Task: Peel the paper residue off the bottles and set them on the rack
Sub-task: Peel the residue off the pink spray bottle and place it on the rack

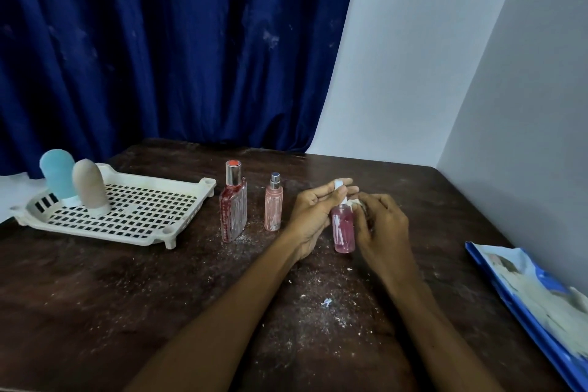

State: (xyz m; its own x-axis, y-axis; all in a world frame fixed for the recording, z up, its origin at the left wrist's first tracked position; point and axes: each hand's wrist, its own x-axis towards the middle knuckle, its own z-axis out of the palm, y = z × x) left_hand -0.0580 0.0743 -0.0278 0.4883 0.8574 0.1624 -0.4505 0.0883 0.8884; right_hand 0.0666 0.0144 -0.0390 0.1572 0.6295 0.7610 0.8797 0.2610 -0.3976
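White paper scraps [326, 302] lie on the dark bench [127, 296]. Behind them the left hand [313, 210] grips the cap of an upright pink spray bottle [343, 229]. The right hand [378, 223], fingers curled, pinches torn paper [354, 202] at its shoulder. Farther left, a square red bottle [233, 216] and a slim pink bottle [273, 207] stand beside the white rack [206, 183].

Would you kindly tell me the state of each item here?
Small pink spray bottle, upright, held by both hands, paper partly peeled.
Left hand, grips its white top.
Right hand, pinches the peeling paper.
Rectangular red glass bottle, upright on dark table, capped, residue streaked.
Slim pale-pink bottle, upright beside it, residue streaked.
White plastic lattice rack, holds two bottles.
Blue rounded bottle, standing on rack.
Beige rounded bottle, standing on rack.
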